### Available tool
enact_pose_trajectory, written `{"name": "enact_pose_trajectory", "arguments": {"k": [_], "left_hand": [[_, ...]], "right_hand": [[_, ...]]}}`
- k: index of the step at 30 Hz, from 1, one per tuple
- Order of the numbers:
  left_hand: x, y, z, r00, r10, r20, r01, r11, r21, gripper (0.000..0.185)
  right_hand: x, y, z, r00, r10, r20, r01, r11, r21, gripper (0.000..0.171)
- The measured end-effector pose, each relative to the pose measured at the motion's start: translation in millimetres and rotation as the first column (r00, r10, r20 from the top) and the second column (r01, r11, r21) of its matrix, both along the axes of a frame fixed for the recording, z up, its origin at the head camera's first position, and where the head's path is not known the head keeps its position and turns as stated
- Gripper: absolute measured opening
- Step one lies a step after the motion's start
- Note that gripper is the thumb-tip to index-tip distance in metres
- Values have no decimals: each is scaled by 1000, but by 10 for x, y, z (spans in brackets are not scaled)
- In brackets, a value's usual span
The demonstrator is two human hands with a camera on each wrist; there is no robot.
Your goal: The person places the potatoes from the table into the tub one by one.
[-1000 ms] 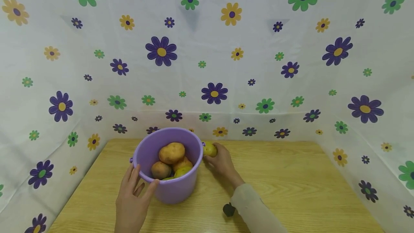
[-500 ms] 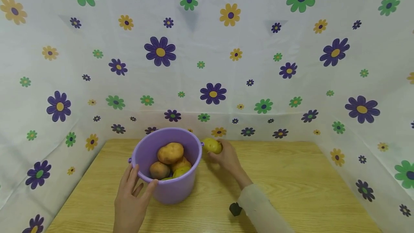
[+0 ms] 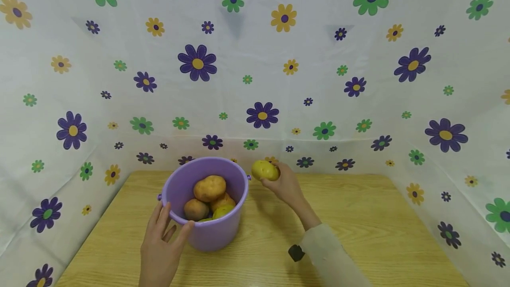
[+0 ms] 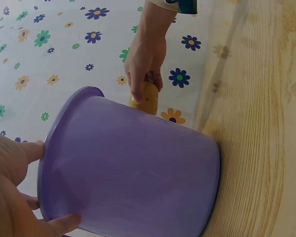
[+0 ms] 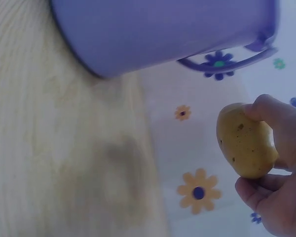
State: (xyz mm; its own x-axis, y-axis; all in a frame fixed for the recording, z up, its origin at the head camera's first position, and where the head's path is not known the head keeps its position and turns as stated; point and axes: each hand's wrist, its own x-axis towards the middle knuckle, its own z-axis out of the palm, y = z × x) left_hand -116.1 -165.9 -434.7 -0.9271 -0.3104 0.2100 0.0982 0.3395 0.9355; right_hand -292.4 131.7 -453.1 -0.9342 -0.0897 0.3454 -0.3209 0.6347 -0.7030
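Note:
A purple plastic bucket [image 3: 207, 229] stands on the wooden table [image 3: 358, 234] and holds several potatoes [image 3: 210, 188]. My left hand [image 3: 161, 245] rests against the bucket's near left rim, thumb and fingers spread on its wall [image 4: 138, 182]. My right hand [image 3: 284, 187] holds a yellow potato [image 3: 264, 170] in the air just right of the bucket's rim, above the table. The right wrist view shows the potato [image 5: 245, 141] gripped between fingers and thumb, with the bucket [image 5: 163, 29] and its handle [image 5: 227, 61] beside it.
White cloth printed with purple, green and yellow flowers [image 3: 263, 114] walls the table on the back and both sides. A small black object [image 3: 295, 253] sits by my right sleeve. Bare tabletop stretches right of the bucket.
My right hand has lifted the yellow potato from table level beside the bucket up to about rim height. The left hand and bucket have stayed put.

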Motion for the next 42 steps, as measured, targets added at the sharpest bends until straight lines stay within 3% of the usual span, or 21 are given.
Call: {"name": "enact_pose_trajectory", "arguments": {"k": [10,17,27,33,42], "left_hand": [[9,-2,9,1000,-6,-2,6,1000,-15,85],[6,-5,21,1000,-6,2,6,1000,-21,85],[16,-10,34,1000,-8,20,9,1000,-29,87],[20,-9,37,1000,-1,24,2,999,-36,88],[19,-1,54,999,-3,48,5,1000,-29,89]], "right_hand": [[70,-5,347,998,27,-48,-30,998,-48,54],[147,-1,647,994,21,-108,-27,998,-50,57],[186,0,947,991,11,-135,-23,996,-87,53],[220,-1,1026,991,25,-132,-39,994,-102,53],[244,-3,995,992,21,-126,-33,995,-98,54]]}}
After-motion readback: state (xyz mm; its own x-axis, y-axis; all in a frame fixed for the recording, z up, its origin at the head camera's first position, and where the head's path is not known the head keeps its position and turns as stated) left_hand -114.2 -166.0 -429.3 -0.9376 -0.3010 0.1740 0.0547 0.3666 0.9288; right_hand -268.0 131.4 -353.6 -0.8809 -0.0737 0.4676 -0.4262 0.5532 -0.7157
